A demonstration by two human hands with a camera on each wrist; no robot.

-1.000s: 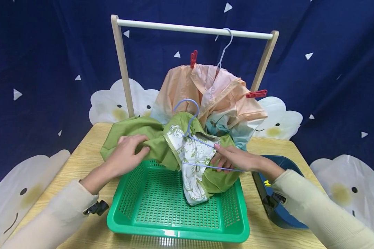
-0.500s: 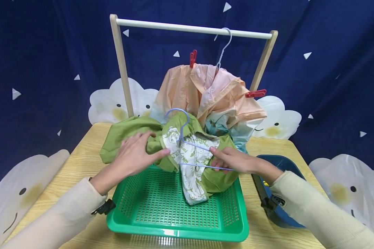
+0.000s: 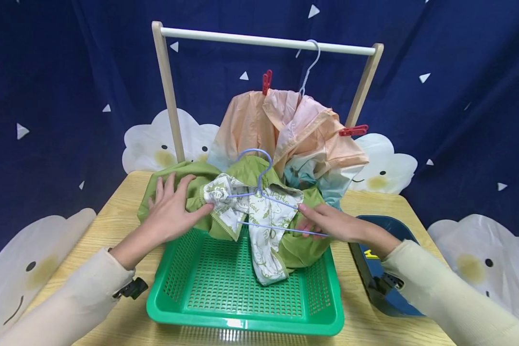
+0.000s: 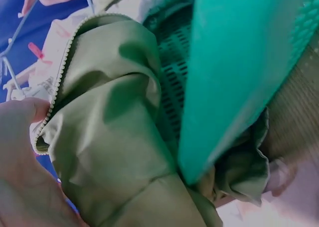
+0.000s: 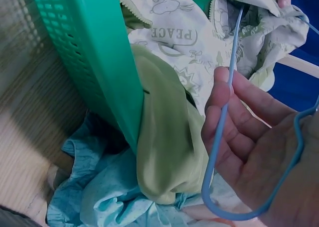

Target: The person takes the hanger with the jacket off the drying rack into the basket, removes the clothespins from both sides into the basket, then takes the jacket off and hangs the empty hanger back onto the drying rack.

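Observation:
A green jacket with white printed lining lies spread across the back of the green basket. My left hand holds its left front edge, thumb at the zipper teeth in the left wrist view. In my right hand is a thin blue-purple clothes hanger, its right end pinched by thumb and fingers. The hanger lies over the lining, hook upward. In the right wrist view its wire runs toward the jacket's opening, where its far end is hidden.
Behind stands a wooden rack with a white rail. On it a peach and teal garment hangs from a hanger, with red clothespins on it. A dark blue bin sits right, under my right forearm.
My left hand has regripped the jacket's front edge and drawn it leftward, showing more lining. The hanger first shifted left, then turned back, its left arm now in view at the collar.

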